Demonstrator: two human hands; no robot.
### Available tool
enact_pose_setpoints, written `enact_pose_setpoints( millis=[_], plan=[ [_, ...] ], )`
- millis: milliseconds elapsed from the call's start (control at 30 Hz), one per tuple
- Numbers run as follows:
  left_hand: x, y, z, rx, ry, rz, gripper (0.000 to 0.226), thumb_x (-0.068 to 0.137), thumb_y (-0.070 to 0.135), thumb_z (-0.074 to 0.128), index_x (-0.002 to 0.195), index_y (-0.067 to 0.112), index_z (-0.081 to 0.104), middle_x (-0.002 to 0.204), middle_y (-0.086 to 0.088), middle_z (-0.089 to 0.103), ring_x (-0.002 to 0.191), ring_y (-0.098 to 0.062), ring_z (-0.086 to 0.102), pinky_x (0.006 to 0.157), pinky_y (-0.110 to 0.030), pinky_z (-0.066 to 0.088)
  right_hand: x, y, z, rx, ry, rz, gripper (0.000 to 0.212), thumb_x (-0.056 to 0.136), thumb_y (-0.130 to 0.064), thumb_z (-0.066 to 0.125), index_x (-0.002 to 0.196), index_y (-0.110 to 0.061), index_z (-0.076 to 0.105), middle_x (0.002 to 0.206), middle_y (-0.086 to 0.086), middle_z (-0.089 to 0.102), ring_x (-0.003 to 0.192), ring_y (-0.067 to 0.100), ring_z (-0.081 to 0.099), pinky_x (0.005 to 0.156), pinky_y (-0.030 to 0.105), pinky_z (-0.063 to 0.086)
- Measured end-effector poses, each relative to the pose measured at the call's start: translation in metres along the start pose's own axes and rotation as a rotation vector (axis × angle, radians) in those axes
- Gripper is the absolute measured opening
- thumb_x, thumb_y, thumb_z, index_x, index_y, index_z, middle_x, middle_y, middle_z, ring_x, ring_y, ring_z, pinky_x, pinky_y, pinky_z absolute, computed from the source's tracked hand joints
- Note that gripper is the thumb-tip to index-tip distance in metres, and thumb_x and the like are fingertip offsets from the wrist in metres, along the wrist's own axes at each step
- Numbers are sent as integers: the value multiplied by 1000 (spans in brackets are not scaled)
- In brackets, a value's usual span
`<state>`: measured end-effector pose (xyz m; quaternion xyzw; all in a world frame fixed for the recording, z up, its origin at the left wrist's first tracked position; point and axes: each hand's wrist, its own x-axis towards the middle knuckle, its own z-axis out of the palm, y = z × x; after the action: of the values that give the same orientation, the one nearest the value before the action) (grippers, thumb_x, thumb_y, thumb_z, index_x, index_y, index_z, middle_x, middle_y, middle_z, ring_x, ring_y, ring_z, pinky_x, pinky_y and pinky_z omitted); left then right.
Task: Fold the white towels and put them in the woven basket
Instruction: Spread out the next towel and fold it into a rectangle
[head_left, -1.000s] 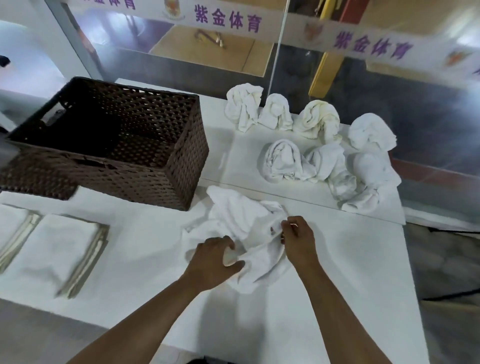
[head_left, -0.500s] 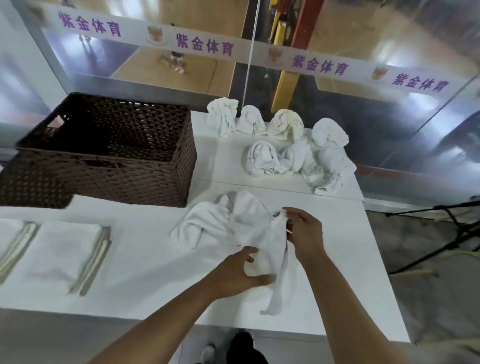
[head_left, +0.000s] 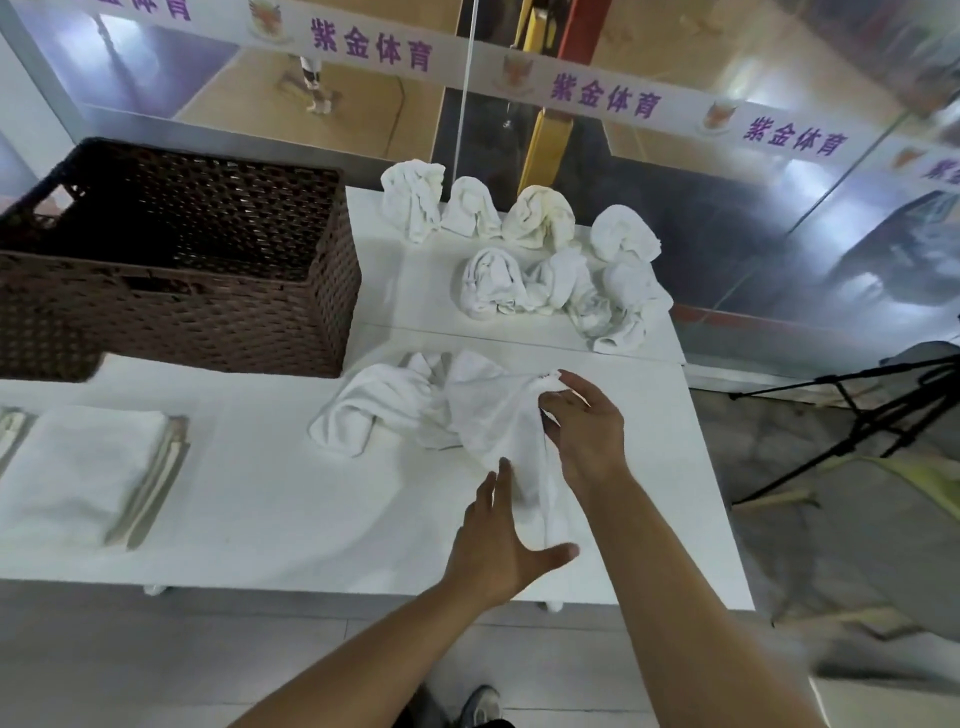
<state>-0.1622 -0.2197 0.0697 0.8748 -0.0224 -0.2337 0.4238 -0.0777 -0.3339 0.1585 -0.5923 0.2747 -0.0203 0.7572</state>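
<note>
A crumpled white towel (head_left: 457, 410) lies on the white table (head_left: 270, 499), partly lifted. My right hand (head_left: 587, 426) pinches its upper right corner, and a strip of the towel hangs down from that grip. My left hand (head_left: 498, 540) is below the towel with fingers spread, thumb near the hanging strip, holding nothing. The dark brown woven basket (head_left: 197, 291) stands at the back left and looks empty. Several bunched white towels (head_left: 550, 265) sit in a pile at the back right.
Folded white towels (head_left: 78, 467) lie flat at the table's front left. A glass wall with a purple-lettered band runs behind the table. A black tripod (head_left: 857, 421) stands on the floor to the right, past the table's edge.
My right hand has raised the towel's corner and pulled it out longer. My left hand has let go of the cloth and opened below it. The view has tilted up and back.
</note>
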Motion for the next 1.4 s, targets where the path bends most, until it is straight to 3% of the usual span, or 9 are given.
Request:
enact_pose_setpoints(
  millis=[67, 167, 267, 467, 667, 800, 967, 1133, 1400],
  plan=[
    [1, 7, 10, 2, 70, -18, 129, 64, 85, 63, 159, 26, -3, 163, 0, 23, 145, -24, 33, 113, -42, 39, -4, 1, -2, -142, 38, -104, 29, 82, 3, 74, 105, -15, 74, 89, 5, 78, 80, 20, 73, 86, 38, 60],
    [5, 10, 16, 58, 255, -59, 68, 95, 45, 58, 153, 20, 33, 142, -2, 50, 125, -24, 55, 99, -35, 48, -7, -1, -11, -300, 57, -255, 16, 79, -14, 80, 88, -26, 75, 77, -1, 77, 76, 19, 74, 86, 37, 57],
    [-1, 15, 9, 41, 399, -16, 17, 103, 26, 45, 111, 20, 60, 95, 3, 64, 89, -21, 62, 71, -31, 45, -2, -15, -29, -453, 100, -377, 9, 82, -22, 80, 84, -28, 73, 73, -9, 73, 73, 2, 69, 74, 19, 50],
    [-22, 30, -68, -295, 811, 214, 8, 100, 13, 59, 98, 16, 66, 84, 8, 68, 77, 4, 60, 69, -12, 44, 20, -43, -81, -821, 140, -743, 10, 92, -28, 72, 101, -25, 70, 114, -7, 55, 107, 5, 52, 98, 29, 31],
    [-33, 104, -139, -397, 882, 346, 9, 97, 22, 65, 92, 21, 72, 82, 8, 70, 76, -2, 62, 72, -21, 50, 1, -78, -93, -661, -132, -755, 13, 107, -27, 47, 104, -15, 47, 81, -11, 55, 73, -1, 53, 63, 29, 38],
    [-40, 139, -154, -549, 946, 374, 16, 100, 30, 60, 88, 24, 69, 80, 9, 67, 74, -4, 59, 72, -27, 51, -16, -106, -102, -616, -202, -783, 23, 100, -37, 62, 99, -17, 51, 85, -14, 57, 77, -4, 53, 66, 21, 38],
    [-49, 164, -165, -462, 1014, 475, 38, 100, 33, 56, 93, -4, 59, 86, -26, 59, 75, -14, 49, 70, -33, 43, -22, -120, -131, -1077, -397, -785, 26, 84, -38, 78, 93, -23, 59, 87, -10, 64, 82, 12, 59, 66, 20, 40],
    [-60, 173, -165, -395, 1069, 461, 29, 101, 27, 55, 86, 2, 58, 75, -3, 55, 69, -7, 45, 65, -22, 39, 13, -107, -185, -1440, -223, -493, 26, 83, -44, 74, 91, -20, 64, 93, 3, 66, 86, 26, 61, 69, 36, 48],
    [-70, 157, -161, -376, 1162, 372, 21, 101, 29, 54, 91, 13, 60, 81, 5, 59, 75, -7, 51, 70, -20, 43, 32, -95, -272, -1296, 173, -236, 14, 89, -26, 66, 78, -17, 68, 75, 4, 65, 67, 25, 59, 60, 30, 44]
  ],
)
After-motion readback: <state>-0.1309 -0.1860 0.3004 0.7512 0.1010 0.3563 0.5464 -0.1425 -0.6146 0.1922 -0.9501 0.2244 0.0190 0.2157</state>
